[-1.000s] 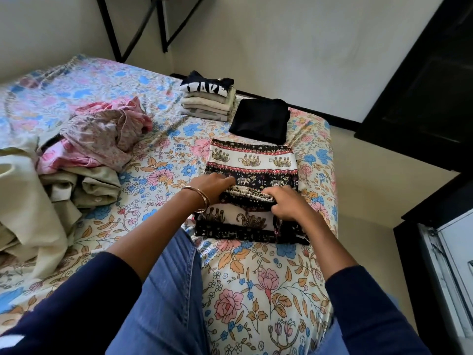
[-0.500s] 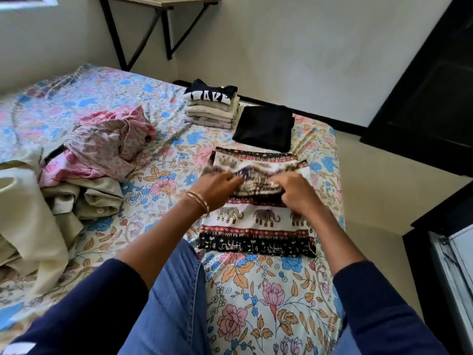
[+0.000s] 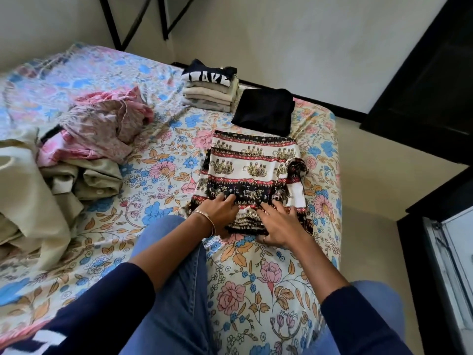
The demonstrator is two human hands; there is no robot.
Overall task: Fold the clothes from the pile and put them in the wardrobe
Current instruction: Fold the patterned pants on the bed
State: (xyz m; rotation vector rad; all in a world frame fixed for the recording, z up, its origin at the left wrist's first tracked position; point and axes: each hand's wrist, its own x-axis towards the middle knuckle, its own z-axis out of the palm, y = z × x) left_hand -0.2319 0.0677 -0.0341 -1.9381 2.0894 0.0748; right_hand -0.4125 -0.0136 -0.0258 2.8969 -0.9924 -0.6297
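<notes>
An elephant-print garment (image 3: pixel 252 172) in white, black and red lies folded on the floral bed (image 3: pixel 158 175). My left hand (image 3: pixel 220 213), with a bangle on the wrist, presses flat on its near left edge. My right hand (image 3: pixel 280 224) lies spread on its near right edge, fingers straight. A knotted tie of the garment sticks out at its right side. The unfolded pile (image 3: pixel 84 155) of pink and beige clothes sits at the left. A stack of folded clothes (image 3: pixel 211 89) and a folded black garment (image 3: pixel 265 111) lie at the bed's far end.
My knee in blue jeans (image 3: pixel 176 290) rests on the bed near me. A dark wardrobe (image 3: pixel 435 80) stands to the right, with a pale door edge (image 3: pixel 450 265) below it. Bare floor (image 3: pixel 368 190) runs between bed and wardrobe. Black shelf brackets (image 3: pixel 143 19) hang on the far wall.
Both hands came back from the garment's middle to its near edge, and the fold they held now lies flat. The camera has tilted slightly.
</notes>
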